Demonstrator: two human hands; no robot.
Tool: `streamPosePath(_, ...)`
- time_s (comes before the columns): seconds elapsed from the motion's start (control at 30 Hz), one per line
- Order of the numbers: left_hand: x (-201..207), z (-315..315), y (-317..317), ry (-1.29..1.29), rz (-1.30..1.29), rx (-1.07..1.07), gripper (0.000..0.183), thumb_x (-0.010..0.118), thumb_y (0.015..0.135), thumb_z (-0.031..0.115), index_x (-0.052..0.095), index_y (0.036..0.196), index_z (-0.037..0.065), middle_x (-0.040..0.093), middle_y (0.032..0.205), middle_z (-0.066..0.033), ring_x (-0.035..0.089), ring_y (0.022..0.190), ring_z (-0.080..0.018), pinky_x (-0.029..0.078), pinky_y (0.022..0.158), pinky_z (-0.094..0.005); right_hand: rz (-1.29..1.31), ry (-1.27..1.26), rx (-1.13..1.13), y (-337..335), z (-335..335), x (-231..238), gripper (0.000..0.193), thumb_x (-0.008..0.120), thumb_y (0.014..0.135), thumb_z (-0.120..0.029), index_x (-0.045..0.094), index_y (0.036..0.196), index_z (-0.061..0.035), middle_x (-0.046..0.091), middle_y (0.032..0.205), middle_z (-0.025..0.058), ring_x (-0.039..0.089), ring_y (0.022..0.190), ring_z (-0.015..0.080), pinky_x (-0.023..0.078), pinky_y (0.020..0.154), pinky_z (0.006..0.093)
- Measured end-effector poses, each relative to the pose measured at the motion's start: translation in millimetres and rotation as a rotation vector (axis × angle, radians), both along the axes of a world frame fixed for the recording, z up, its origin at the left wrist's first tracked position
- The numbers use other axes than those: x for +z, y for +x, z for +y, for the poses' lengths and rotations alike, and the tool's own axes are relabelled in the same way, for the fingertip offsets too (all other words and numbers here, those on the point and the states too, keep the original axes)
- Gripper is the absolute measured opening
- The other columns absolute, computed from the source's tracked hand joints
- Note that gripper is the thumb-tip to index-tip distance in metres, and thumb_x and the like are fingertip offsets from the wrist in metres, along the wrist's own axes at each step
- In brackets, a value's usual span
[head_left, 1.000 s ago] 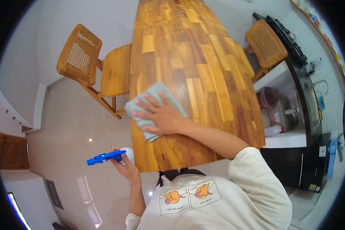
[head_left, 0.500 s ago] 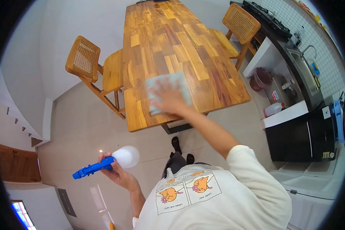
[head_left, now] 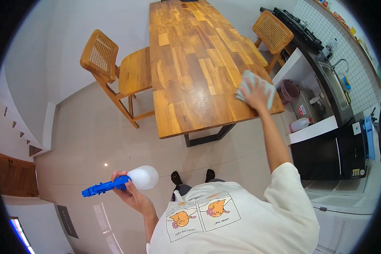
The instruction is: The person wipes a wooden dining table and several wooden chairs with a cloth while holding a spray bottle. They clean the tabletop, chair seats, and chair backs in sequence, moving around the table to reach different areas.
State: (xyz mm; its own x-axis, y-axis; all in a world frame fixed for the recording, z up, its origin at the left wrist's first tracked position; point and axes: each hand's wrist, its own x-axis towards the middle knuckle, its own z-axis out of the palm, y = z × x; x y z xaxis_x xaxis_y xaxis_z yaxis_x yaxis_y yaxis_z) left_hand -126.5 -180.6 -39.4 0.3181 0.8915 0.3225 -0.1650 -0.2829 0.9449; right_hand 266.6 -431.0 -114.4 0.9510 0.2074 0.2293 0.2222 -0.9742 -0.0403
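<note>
My right hand (head_left: 255, 95) presses flat on a pale blue-grey cloth (head_left: 248, 81) near the right front corner of a long wooden table (head_left: 190, 63). My right arm stretches out from the white T-shirt at the bottom. My left hand (head_left: 129, 192) hangs low over the tiled floor, away from the table, and grips a spray bottle (head_left: 122, 181) with a white round body and a blue trigger head pointing left.
A wooden chair with a woven back (head_left: 118, 72) stands at the table's left side, another (head_left: 271, 31) at its right. A dark kitchen counter with a sink (head_left: 332, 80) runs along the right. A white jug (head_left: 300, 124) sits on a low white shelf.
My right hand has slid the cloth from the table's front left area across to its right front corner. The left hand with the spray bottle has dropped lower and further from the table.
</note>
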Motion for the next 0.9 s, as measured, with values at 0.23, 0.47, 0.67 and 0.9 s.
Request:
streamPosePath(0.23, 3, 70, -2, 0.036, 0.006, -0.088, 0.037, 0.048, 0.092, 0.027, 0.037, 0.121, 0.007, 0.047, 0.105, -0.0044, 0.044, 0.102, -0.0156, 0.034, 0.092, -0.0301, -0.057, 0.062, 0.653, -148, 202, 2, 0.058, 0.040, 0.083, -0.056, 0.033, 0.135, -0.0306, 0.018, 0.145, 0.0084, 0.012, 0.134, 0.0342, 0.006, 0.101, 0.0625)
streamPosePath(0.47, -4, 117, 20, -0.004, 0.010, -0.237, 0.039, 0.050, 0.091, 0.027, 0.038, 0.120, 0.005, 0.048, 0.105, -0.0063, 0.044, 0.100, -0.0161, 0.034, 0.091, -0.0294, -0.001, 0.017, 0.303, -89, 100, -8, 0.057, 0.044, 0.083, -0.053, 0.033, 0.135, -0.0303, 0.020, 0.146, 0.0039, 0.014, 0.135, 0.0276, 0.012, 0.103, 0.0562)
streamPosePath(0.67, -20, 124, 65, -0.043, 0.083, -0.321, 0.041, 0.052, 0.090, 0.025, 0.039, 0.121, 0.004, 0.049, 0.105, -0.0074, 0.045, 0.101, -0.0171, 0.035, 0.090, -0.0303, -0.054, -0.086, 0.016, -62, 62, -14, 0.059, 0.044, 0.084, -0.050, 0.030, 0.137, -0.0267, 0.013, 0.147, 0.0069, 0.009, 0.135, 0.0292, 0.007, 0.101, 0.0612)
streamPosePath(0.9, -45, 106, 144, -0.141, 0.190, -0.286, 0.036, 0.053, 0.088, 0.020, 0.043, 0.119, 0.002, 0.049, 0.105, -0.0082, 0.045, 0.101, -0.0171, 0.036, 0.088, -0.0303, 0.246, 0.062, 0.924, -105, 166, 31, 0.060, 0.045, 0.082, -0.053, 0.031, 0.136, -0.0307, 0.019, 0.146, 0.0044, 0.012, 0.135, 0.0275, 0.003, 0.104, 0.0566)
